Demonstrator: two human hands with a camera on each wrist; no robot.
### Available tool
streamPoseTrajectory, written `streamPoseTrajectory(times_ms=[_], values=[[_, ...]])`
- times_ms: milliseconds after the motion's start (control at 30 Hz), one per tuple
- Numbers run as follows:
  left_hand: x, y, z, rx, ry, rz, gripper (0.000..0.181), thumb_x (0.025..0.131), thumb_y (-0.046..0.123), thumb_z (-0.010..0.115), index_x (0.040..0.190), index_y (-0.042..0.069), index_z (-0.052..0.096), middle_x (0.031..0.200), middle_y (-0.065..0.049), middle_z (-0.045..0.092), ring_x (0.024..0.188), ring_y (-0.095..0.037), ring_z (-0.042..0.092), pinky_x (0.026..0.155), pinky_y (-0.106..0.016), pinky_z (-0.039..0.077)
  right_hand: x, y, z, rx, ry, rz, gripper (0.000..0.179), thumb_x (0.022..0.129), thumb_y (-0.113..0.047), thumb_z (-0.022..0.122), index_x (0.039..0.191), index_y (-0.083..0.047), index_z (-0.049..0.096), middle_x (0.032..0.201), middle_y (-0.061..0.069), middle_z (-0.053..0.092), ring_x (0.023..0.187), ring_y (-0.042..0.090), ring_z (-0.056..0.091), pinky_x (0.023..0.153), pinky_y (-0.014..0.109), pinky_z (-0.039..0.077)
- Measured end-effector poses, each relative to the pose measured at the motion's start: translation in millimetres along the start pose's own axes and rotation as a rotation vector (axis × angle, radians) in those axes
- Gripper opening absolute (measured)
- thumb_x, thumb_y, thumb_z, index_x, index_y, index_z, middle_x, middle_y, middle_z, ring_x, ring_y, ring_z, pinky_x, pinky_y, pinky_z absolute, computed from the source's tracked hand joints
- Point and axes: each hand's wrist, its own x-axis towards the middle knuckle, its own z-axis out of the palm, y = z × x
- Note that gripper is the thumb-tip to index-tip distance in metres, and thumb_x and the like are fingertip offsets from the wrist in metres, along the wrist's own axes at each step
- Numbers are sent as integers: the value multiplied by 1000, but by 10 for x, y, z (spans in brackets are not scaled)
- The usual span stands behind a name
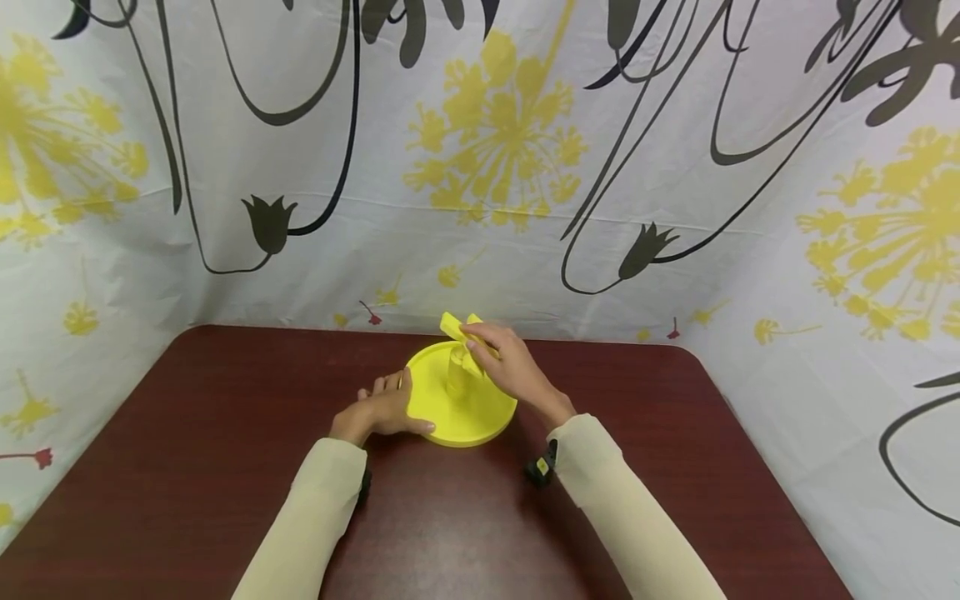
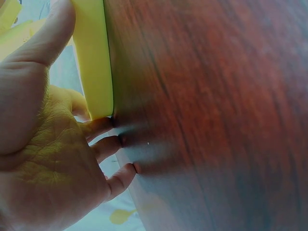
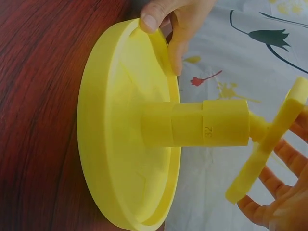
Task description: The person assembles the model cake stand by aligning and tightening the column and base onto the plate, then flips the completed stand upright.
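A yellow round base [image 1: 467, 427] with a raised rim lies on the table. From its middle rises a yellow post [image 3: 187, 124], a collar on it marked "32". On top of the post sits a yellow handle with bar-like arms [image 3: 262, 151], tilted in the right wrist view. My left hand [image 1: 384, 408] grips the base's left side, thumb at the near rim. In the left wrist view its other fingertips touch the tabletop. My right hand [image 1: 508, 360] holds the handle from the right, fingers curled at its arms. Part of the handle is hidden behind those fingers.
The dark red-brown wooden table [image 1: 225, 467] has rounded far corners. A pale curtain [image 1: 315, 167] with yellow and grey flower prints hangs behind the table and along both sides. A dark band with a small device [image 1: 542, 468] sits at the right wrist.
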Motion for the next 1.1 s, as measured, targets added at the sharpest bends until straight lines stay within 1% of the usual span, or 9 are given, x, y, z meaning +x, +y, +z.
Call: streamPoseTrajectory(times_ms=[100, 167, 367, 733, 933, 1100], values=[[63, -53, 32, -1, 11, 8, 119, 85, 60, 68, 158, 2, -6, 164, -20, 6, 148, -40, 8, 114, -64, 8, 12, 3, 9, 0, -4, -24, 35, 105, -19, 50, 137, -9, 61, 138, 12, 59, 134, 28, 50, 111, 48, 39], [86, -75, 44, -2, 14, 11, 121, 84, 61, 69, 158, 2, -6, 164, -19, 6, 147, -40, 8, 114, -64, 9, 12, -2, 16, -2, -4, -23, 35, 105, -19, 50, 137, -9, 60, 139, 12, 59, 135, 29, 49, 113, 50, 35], [104, -92, 54, -5, 11, 14, 122, 83, 62, 69, 158, 2, -6, 164, -20, 6, 148, -41, 7, 114, -65, 7, -6, -17, 21, -14, -10, 8, 36, 106, -21, 49, 139, -10, 59, 142, 12, 56, 137, 30, 44, 115, 53, 27], [63, -66, 22, -14, -3, 3, 122, 83, 62, 69, 158, 3, -7, 164, -20, 4, 148, -41, 6, 115, -65, 6, 13, -21, 36, -32, -21, 25, 37, 106, -22, 48, 139, -10, 59, 143, 11, 55, 137, 30, 43, 114, 53, 28], [-1, -17, -19, -33, -5, -1, 123, 82, 63, 69, 158, 2, -6, 164, -20, 5, 148, -41, 6, 114, -65, 5, 17, -26, 41, -42, -26, 20, 37, 106, -23, 48, 139, -10, 59, 143, 10, 55, 136, 31, 42, 113, 53, 30], [-53, 31, -41, -28, -12, 1, 121, 83, 62, 67, 158, 1, -5, 164, -21, 4, 148, -42, 5, 115, -65, 5, 11, -33, 39, -56, -28, 32, 37, 106, -23, 49, 139, -11, 59, 143, 9, 55, 135, 32, 42, 111, 53, 32]])
